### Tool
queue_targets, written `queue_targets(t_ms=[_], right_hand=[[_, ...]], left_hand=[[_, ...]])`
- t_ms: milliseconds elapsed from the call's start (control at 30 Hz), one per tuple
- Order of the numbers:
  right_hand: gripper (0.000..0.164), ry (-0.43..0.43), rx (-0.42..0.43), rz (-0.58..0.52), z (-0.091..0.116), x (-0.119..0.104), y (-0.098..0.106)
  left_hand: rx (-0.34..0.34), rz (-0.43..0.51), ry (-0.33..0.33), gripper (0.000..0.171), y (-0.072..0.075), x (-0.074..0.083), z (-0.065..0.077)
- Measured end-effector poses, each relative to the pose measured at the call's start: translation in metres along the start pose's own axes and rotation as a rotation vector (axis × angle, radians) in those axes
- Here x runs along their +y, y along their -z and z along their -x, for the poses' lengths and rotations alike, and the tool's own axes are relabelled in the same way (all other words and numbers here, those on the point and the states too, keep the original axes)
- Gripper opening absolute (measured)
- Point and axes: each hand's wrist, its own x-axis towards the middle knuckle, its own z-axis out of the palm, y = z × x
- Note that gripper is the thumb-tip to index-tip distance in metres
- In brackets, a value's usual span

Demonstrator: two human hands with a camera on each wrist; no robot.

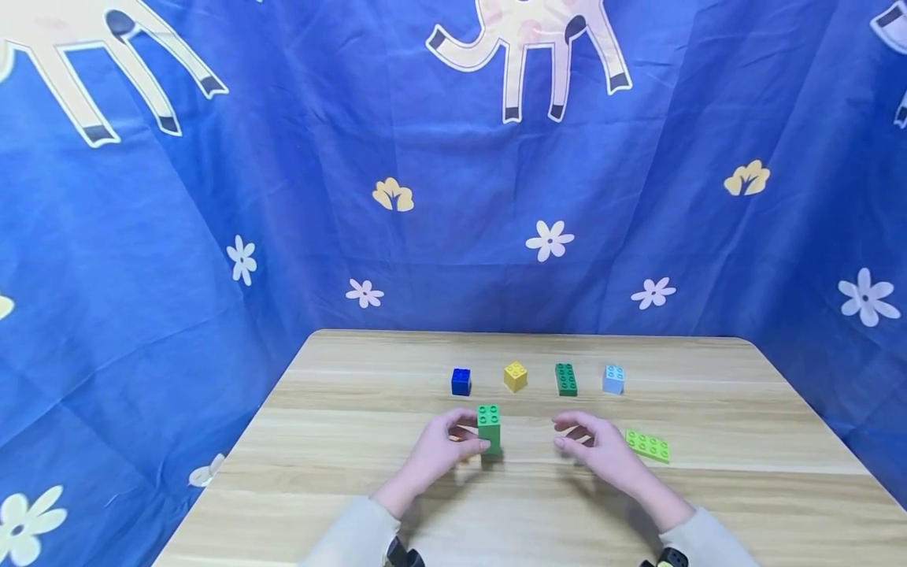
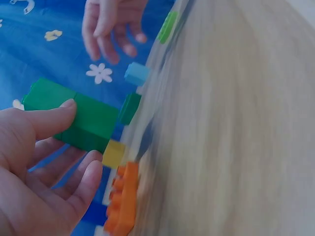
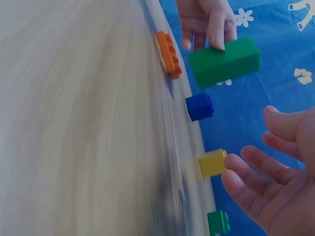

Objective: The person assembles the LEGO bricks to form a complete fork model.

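Observation:
My left hand (image 1: 448, 447) pinches a tall green block (image 1: 489, 429) between thumb and fingers, held upright above the table. A seam across its side in the left wrist view suggests two stacked bricks. Below that hand lies an orange studded brick (image 2: 123, 199), mostly hidden by the fingers in the head view. To the right, my right hand (image 1: 591, 445) hovers over the table with fingers relaxed and nothing in them. A lime green flat brick (image 1: 648, 446) lies just beyond its wrist side.
Along the back of the wooden table (image 1: 340, 441) stand a dark blue brick (image 1: 461, 382), a yellow brick (image 1: 516, 376), a dark green brick (image 1: 566, 379) and a light blue brick (image 1: 613, 379). A blue patterned curtain (image 1: 453, 260) hangs behind the table and at both sides.

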Motion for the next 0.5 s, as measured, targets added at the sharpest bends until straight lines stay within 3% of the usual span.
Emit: queue_targets(t_ms=[233, 500], right_hand=[[0.039, 0.009, 0.038, 0.020, 0.008, 0.006, 0.013], [0.036, -0.012, 0.103, 0.076, 0.014, 0.020, 0.031]], left_hand=[[0.070, -0.053, 0.015, 0.044, 0.024, -0.035, -0.005], [0.189, -0.029, 0.086, 0.046, 0.050, -0.045, 0.002]])
